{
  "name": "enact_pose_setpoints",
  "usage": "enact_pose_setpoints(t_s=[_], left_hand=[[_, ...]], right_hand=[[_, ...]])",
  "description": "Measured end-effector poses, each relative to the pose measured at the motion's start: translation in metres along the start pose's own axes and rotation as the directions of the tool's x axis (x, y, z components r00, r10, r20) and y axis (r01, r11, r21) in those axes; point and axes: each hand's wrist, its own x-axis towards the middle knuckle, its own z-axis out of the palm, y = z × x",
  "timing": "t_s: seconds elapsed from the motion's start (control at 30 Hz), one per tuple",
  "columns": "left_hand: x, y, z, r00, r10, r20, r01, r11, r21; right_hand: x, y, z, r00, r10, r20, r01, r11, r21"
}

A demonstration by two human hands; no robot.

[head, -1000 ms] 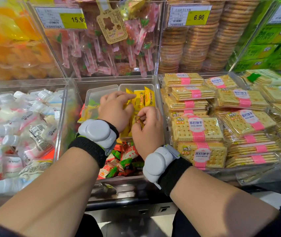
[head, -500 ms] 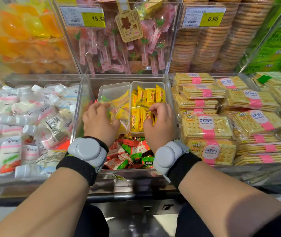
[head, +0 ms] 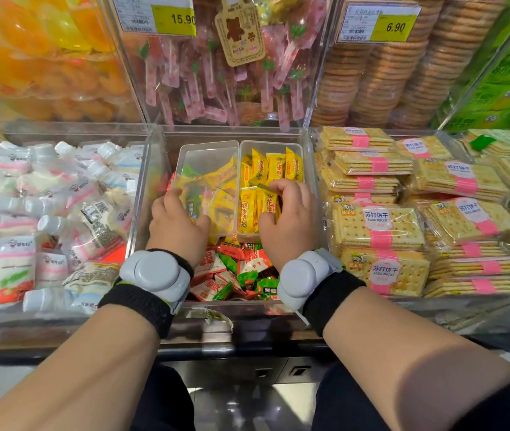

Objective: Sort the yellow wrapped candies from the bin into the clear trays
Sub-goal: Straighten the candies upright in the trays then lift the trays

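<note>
Two clear trays stand side by side inside the middle clear bin (head: 151,194). The left tray (head: 207,150) holds a loose heap of yellow wrapped candies (head: 222,178) with a green one among them. In the right tray (head: 270,146), yellow candies (head: 275,164) stand in neat rows. My left hand (head: 179,222) reaches into the left tray, fingers curled down onto the heap; what it holds is hidden. My right hand (head: 287,216) is in the right tray, fingers and thumb curled round an upright yellow candy (head: 267,206).
Red and green wrapped candies (head: 235,272) fill the bin's near part, under my wrists. White pouches (head: 45,206) fill the left bin and soda biscuit packs (head: 378,225) the right one. Upper bins hold pink lollipops (head: 216,79) and round biscuits (head: 387,76).
My left hand has drawn back from the right tray into the left tray. My right hand has stayed among the upright yellow candies in the right tray. The camera has moved closer.
</note>
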Motion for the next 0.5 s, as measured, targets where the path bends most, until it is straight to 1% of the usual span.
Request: enact_pose_setpoints(t_s=[0.13, 0.23, 0.4, 0.43, 0.5], left_hand=[[-0.002, 0.003, -0.004, 0.996, 0.037, -0.081, -0.039, 0.999, -0.019], [-0.001, 0.003, -0.01, 0.985, 0.099, -0.142, -0.113, 0.989, -0.095], [-0.005, 0.002, -0.018, 0.949, 0.163, -0.268, -0.224, 0.951, -0.214], [-0.005, 0.002, -0.019, 0.945, 0.16, -0.286, -0.236, 0.937, -0.258], [-0.005, 0.002, -0.019, 0.945, 0.104, -0.31, -0.232, 0.882, -0.41]], right_hand=[[0.001, 0.001, 0.0, 1.0, -0.004, -0.002, 0.004, 1.0, 0.005], [0.001, 0.002, 0.001, 1.0, -0.01, 0.005, 0.011, 1.0, -0.008], [0.0, 0.003, 0.0, 1.0, -0.018, 0.013, 0.019, 0.999, -0.028], [0.0, 0.002, 0.0, 1.0, -0.022, 0.016, 0.023, 0.999, -0.029], [0.0, 0.001, -0.001, 0.999, -0.032, 0.017, 0.033, 0.999, -0.036]])
